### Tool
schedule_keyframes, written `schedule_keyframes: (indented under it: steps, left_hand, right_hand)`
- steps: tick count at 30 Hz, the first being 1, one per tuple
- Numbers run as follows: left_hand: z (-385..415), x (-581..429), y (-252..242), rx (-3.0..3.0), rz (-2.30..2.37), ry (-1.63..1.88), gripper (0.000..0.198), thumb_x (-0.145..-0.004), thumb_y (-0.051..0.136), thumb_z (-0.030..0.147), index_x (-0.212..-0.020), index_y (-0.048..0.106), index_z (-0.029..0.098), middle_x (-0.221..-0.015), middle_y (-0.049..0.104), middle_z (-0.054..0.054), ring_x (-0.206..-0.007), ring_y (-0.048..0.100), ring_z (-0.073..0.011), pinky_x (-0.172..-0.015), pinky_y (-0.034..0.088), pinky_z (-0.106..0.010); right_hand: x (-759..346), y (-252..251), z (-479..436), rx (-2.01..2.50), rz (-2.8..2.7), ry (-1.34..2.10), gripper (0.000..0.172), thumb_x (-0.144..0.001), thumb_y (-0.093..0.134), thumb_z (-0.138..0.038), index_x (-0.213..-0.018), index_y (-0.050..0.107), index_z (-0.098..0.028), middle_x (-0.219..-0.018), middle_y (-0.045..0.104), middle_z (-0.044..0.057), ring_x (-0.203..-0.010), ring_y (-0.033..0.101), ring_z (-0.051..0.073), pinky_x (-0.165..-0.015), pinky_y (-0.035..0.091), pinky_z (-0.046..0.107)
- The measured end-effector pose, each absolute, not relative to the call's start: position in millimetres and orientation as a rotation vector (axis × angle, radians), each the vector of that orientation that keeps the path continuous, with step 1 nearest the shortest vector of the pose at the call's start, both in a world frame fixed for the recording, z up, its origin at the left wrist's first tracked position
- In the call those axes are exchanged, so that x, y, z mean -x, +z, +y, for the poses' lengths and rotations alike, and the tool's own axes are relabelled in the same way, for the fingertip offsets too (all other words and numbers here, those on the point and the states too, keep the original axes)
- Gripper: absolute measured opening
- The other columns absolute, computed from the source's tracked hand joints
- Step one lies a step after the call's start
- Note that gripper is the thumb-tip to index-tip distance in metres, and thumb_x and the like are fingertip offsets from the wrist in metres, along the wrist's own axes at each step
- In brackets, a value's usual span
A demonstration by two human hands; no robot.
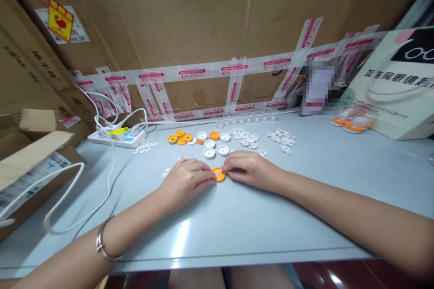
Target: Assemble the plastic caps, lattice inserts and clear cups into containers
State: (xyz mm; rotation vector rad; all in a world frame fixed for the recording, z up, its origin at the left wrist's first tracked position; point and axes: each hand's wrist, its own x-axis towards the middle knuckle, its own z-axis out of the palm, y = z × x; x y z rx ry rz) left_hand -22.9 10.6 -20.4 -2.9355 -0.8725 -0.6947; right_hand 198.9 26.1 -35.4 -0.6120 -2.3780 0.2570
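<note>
A round, bright orange disc (220,178) with a small white piece near its centre sits between both hands above the pale tabletop (271,226). The left hand (185,180) pinches its rim, fingers nearly together; the right hand (249,167) bunches its fingertips at the opposite edge, their hold unclear.

Pale blue-grey table (271,226) has a power strip (136,137) on it. Tiny white discs (141,149) sit just right of the strip, orange cups (214,136) and white cups (209,152) further right, then white lattice bits (242,136), paper bag (403,95) way off right.
</note>
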Motion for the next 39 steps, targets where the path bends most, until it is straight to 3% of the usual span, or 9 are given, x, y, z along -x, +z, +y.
schedule_keyframes:
  steps: [17,39]
  left_hand:
    - [8.9,24.0,-21.5,2.84,-0.798,-0.657,0.018,-0.089,0.049,0.024,-0.089,0.067,0.023,-0.089,0.07,0.001,-0.078,0.062,-0.0113,-0.07,0.033,-0.027]
    - [9.1,25.0,-21.7,2.872,-0.789,-0.636,0.019,-0.089,0.048,0.023,-0.091,0.067,0.022,-0.09,0.07,-0.001,-0.08,0.062,-0.0119,-0.073,0.034,-0.027]
  right_hand:
    - [-199.2,-27.8,21.6,0.476,-2.514,-0.029,0.018,-0.085,0.049,-0.014,-0.087,0.067,-0.012,-0.078,0.066,0.008,-0.071,0.058,0.015,-0.066,0.049,0.027]
    - [-201.5,-26.7,21.1,0.55,-2.567,0.034,0.018,-0.083,0.05,-0.014,-0.09,0.067,-0.017,-0.081,0.065,0.007,-0.076,0.058,0.017,-0.07,0.047,0.031]
